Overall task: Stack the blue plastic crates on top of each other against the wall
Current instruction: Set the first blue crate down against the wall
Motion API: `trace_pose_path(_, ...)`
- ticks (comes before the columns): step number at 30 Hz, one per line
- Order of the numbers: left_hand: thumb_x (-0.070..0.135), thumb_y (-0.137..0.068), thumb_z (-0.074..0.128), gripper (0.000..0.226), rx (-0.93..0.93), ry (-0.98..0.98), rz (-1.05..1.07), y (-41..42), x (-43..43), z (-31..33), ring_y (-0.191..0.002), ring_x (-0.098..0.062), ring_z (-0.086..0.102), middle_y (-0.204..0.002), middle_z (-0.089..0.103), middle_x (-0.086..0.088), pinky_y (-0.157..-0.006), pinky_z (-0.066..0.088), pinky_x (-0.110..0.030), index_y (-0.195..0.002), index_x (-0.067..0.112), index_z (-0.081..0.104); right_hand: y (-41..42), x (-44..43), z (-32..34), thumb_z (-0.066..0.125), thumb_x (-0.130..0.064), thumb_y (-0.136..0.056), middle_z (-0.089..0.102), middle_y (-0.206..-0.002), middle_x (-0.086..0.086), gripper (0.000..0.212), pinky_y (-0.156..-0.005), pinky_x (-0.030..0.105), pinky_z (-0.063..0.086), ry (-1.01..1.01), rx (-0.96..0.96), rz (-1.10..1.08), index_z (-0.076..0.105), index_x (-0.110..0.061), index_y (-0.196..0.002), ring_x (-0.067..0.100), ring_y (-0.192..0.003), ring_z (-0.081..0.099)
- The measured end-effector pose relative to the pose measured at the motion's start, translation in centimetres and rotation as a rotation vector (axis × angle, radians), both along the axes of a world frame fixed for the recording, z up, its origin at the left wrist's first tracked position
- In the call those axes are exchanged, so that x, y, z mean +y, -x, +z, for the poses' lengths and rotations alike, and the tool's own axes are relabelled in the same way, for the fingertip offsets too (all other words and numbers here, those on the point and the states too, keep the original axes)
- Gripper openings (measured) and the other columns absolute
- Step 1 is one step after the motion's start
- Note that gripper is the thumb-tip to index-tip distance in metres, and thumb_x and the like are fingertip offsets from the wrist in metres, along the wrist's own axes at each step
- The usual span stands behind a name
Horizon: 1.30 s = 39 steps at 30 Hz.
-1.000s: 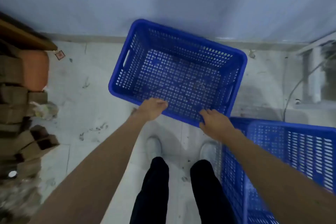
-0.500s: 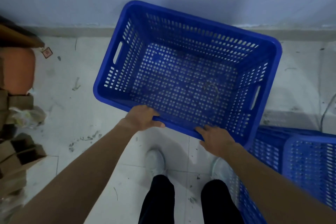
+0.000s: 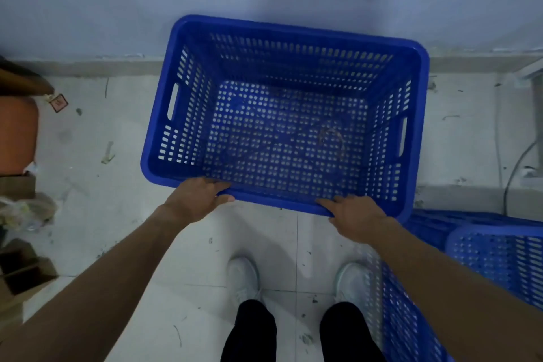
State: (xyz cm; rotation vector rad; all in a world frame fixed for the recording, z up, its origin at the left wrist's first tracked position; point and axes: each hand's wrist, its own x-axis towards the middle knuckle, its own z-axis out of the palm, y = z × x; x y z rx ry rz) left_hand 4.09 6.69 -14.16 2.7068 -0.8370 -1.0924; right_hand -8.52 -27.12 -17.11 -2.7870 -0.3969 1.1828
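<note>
An empty blue perforated plastic crate (image 3: 417, 82) fills the middle of the head view, its far side close to the pale wall. My left hand (image 3: 195, 198) grips the near rim towards its left end. My right hand (image 3: 354, 214) grips the same rim towards its right end. More blue crates (image 3: 496, 256) stand at the lower right, beside my right leg; my right forearm hides part of them.
Cardboard boxes (image 3: 20, 273) and an orange container (image 3: 17, 132) pile up along the left edge. A cable (image 3: 517, 167) and a white frame (image 3: 529, 70) are at the right by the wall. My feet in white shoes (image 3: 244, 279) stand on the scuffed tile floor.
The crate has come nearer and turned squarer to the wall, in both hands. The view has shifted left, showing less of the crates at the right.
</note>
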Motion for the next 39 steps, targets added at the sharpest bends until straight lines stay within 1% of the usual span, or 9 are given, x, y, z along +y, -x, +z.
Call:
trace_pose_path(7, 0.055, -0.098, 0.042, 0.045, -0.065, -0.152, -0.088, -1.9, -4.5, -0.3, -0.117, -0.023, 0.059, -0.133, 0.059, 0.002, -0.097, 0.052, -0.042, -0.133, 0.029, 0.053, -4.3, -5.4, 0.0, 0.035, -0.042, -0.103, 0.053, -0.141, -0.001, 0.052, -0.095, 0.036, 0.045, 0.101, -0.047, 0.001, 0.022, -0.036, -0.153, 0.022, -0.121, 0.055)
trace_pose_path(12, 0.056, -0.098, 0.044, 0.046, -0.106, -0.165, -0.089, -1.7, -4.7, 0.0, -0.119, -0.023, 0.056, -0.135, 0.056, 0.001, -0.096, 0.053, -0.039, -0.133, 0.027, 0.051, -3.6, -5.4, 0.0, 0.031, -0.045, -0.103, 0.060, -0.128, 0.001, 0.047, -0.087, 0.038, 0.048, 0.115, -0.080, -0.041, 0.026, -0.036, -0.149, 0.023, -0.111, 0.059)
trace_pose_path(18, 0.053, -0.098, 0.045, 0.045, -0.121, -0.125, -0.064, -1.2, -4.8, 0.3, -0.118, -0.021, 0.057, -0.135, 0.055, 0.001, -0.094, 0.055, -0.038, -0.134, 0.025, 0.047, -3.5, -5.1, 0.3, 0.035, -0.043, -0.103, 0.060, -0.129, 0.000, 0.043, -0.089, 0.038, 0.047, 0.123, -0.053, -0.129, 0.038, -0.033, -0.144, 0.023, -0.113, 0.057)
trace_pose_path(21, 0.051, -0.099, 0.046, 0.044, -0.108, -0.115, -0.050, -0.9, -4.8, 0.4, -0.119, -0.021, 0.058, -0.136, 0.056, 0.001, -0.096, 0.054, -0.040, -0.135, 0.026, 0.049, -3.0, -4.5, 0.9, 0.038, -0.040, -0.102, 0.061, -0.125, 0.003, 0.038, -0.090, 0.039, 0.047, 0.114, -0.055, -0.229, 0.048, -0.026, -0.135, 0.024, -0.111, 0.057)
trace_pose_path(25, 0.050, -0.098, 0.049, 0.052, -0.032, -0.087, 0.059, -0.9, -5.1, 1.5, -0.130, -0.025, 0.052, -0.144, 0.054, -0.001, -0.106, 0.047, -0.042, -0.145, 0.026, 0.047, -2.0, -4.4, 2.4, 0.039, -0.042, -0.101, 0.056, -0.134, 0.005, 0.046, -0.097, 0.039, 0.044, 0.124, -0.069, -0.267, 0.042, -0.022, -0.142, 0.025, -0.118, 0.052)
trace_pose_path(32, 0.043, -0.100, 0.049, 0.043, 0.047, 0.046, 0.266, 0.6, -5.9, 8.9, -0.120, -0.028, 0.060, -0.133, 0.065, -0.004, -0.100, 0.048, -0.040, -0.136, 0.021, 0.058, 5.0, -4.3, 11.3, 0.036, -0.040, -0.102, 0.048, -0.145, 0.012, 0.052, -0.103, 0.038, 0.041, 0.108, -0.085, -0.481, 0.041, -0.013, -0.147, 0.030, -0.128, 0.048)
trace_pose_path(35, 0.040, -0.102, 0.048, 0.039, 0.106, 0.044, 0.257, 4.3, -7.3, 13.5, -0.113, -0.028, 0.064, -0.125, 0.069, -0.006, -0.093, 0.048, -0.036, -0.129, 0.017, 0.061, 11.2, -3.6, 17.0, 0.043, -0.040, -0.101, 0.056, -0.137, 0.013, 0.048, -0.100, 0.035, 0.042, 0.095, -0.089, -0.693, 0.049, -0.013, -0.140, 0.029, -0.121, 0.056)
trace_pose_path(38, 0.044, -0.102, 0.044, 0.036, 0.196, 0.039, 0.176, 9.6, -8.4, 17.5, -0.111, -0.025, 0.064, -0.123, 0.070, -0.002, -0.095, 0.048, -0.035, -0.126, 0.023, 0.061, 18.7, -2.3, 21.5, 0.067, -0.039, -0.088, 0.068, -0.117, 0.016, 0.047, -0.088, 0.031, 0.052, 0.119, -0.215, -0.734, 0.066, -0.007, -0.122, 0.029, -0.105, 0.066)
trace_pose_path(39, 0.044, -0.102, 0.043, 0.035, 0.207, 0.041, 0.154, 11.2, -8.9, 18.6, -0.109, -0.024, 0.065, -0.121, 0.071, -0.002, -0.091, 0.048, -0.033, -0.124, 0.024, 0.061, 21.4, -1.7, 23.0, 0.061, -0.040, -0.092, 0.066, -0.122, 0.015, 0.049, -0.093, 0.031, 0.049, 0.125, -0.144, -0.771, 0.062, -0.008, -0.128, 0.029, -0.111, 0.064)
